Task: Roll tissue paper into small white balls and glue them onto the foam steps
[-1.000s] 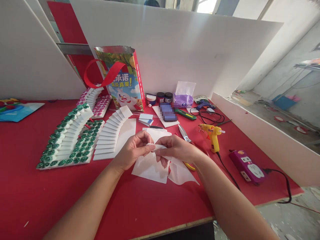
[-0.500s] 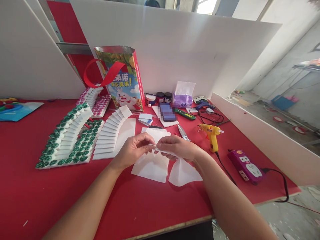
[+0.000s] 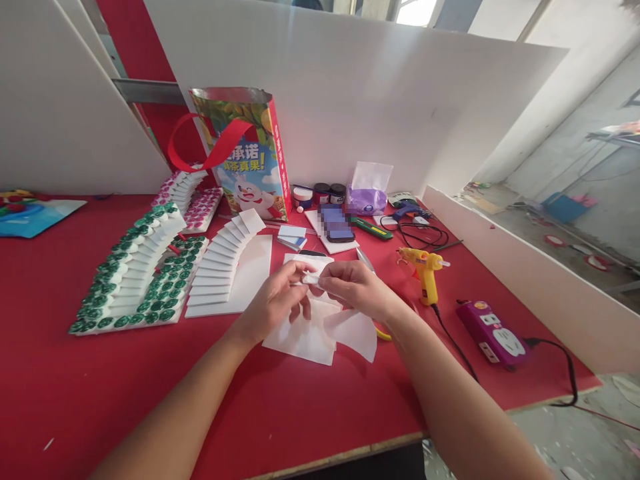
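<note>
My left hand (image 3: 277, 297) and my right hand (image 3: 357, 287) meet over the middle of the table. Between their fingertips they pinch a thin white paper (image 3: 356, 332), its top gathered into a narrow folded end and its loose part hanging below my right hand. Flat white sheets (image 3: 300, 343) lie under my hands. Left of them, a stepped fan of white strips (image 3: 217, 273) rests on a white board (image 3: 257, 267). Scissors (image 3: 365, 259) are partly hidden behind my right hand, with a bit of yellow handle showing below it.
A yellow glue gun (image 3: 423, 270) and purple power strip (image 3: 490, 333) stand right on the red table (image 3: 310, 413). At left is a white piece with green rosettes (image 3: 165, 307). Behind are a gift bag (image 3: 250, 173), a phone (image 3: 336, 223), a green cutter (image 3: 371, 229) and tissues (image 3: 367, 200).
The fingers of my left hand have spread more below the pinch, and the folded end shows more. The hanging paper has swung left and turned, showing narrower.
</note>
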`<move>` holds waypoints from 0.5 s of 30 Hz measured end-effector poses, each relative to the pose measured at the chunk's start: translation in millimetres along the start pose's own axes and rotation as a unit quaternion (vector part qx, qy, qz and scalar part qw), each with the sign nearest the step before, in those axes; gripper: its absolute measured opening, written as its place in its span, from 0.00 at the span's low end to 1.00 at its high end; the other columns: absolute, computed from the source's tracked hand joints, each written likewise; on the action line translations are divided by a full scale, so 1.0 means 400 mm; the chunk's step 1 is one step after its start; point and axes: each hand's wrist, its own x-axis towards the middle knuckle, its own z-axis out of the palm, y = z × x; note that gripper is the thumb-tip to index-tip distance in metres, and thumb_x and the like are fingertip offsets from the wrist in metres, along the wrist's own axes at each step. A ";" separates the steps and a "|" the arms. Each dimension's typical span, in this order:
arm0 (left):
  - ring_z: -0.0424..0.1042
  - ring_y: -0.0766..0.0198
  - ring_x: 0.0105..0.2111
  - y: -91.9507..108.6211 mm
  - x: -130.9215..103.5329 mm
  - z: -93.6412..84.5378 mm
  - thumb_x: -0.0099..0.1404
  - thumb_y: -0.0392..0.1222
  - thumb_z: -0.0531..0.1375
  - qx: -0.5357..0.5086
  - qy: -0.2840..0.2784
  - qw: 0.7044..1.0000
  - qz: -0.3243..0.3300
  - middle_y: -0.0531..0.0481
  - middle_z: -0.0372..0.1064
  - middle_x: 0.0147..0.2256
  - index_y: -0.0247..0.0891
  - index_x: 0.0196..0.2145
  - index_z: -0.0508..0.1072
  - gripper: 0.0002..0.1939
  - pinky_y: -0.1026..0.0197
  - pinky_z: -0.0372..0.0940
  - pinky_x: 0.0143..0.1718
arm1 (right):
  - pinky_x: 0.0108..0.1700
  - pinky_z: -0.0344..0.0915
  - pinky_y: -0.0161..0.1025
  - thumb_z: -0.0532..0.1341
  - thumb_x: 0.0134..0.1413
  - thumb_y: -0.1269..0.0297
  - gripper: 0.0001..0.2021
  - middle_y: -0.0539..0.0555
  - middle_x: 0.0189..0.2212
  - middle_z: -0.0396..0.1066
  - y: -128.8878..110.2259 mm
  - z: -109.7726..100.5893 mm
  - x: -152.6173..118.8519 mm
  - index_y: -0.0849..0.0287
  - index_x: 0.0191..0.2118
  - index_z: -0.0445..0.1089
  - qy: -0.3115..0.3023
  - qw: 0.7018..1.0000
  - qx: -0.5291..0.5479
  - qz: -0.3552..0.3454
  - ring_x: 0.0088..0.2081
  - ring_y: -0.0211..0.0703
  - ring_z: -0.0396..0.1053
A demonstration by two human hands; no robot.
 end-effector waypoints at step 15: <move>0.63 0.70 0.25 -0.014 0.015 -0.016 0.54 0.52 0.74 -0.110 0.048 0.989 -0.087 0.53 0.68 0.26 0.36 0.33 0.74 0.20 0.66 0.58 0.27 | 0.29 0.45 0.36 0.56 0.64 0.66 0.12 0.45 0.21 0.57 0.009 0.015 -0.006 0.58 0.27 0.60 0.022 0.949 -0.310 -0.056 0.24 0.33 0.50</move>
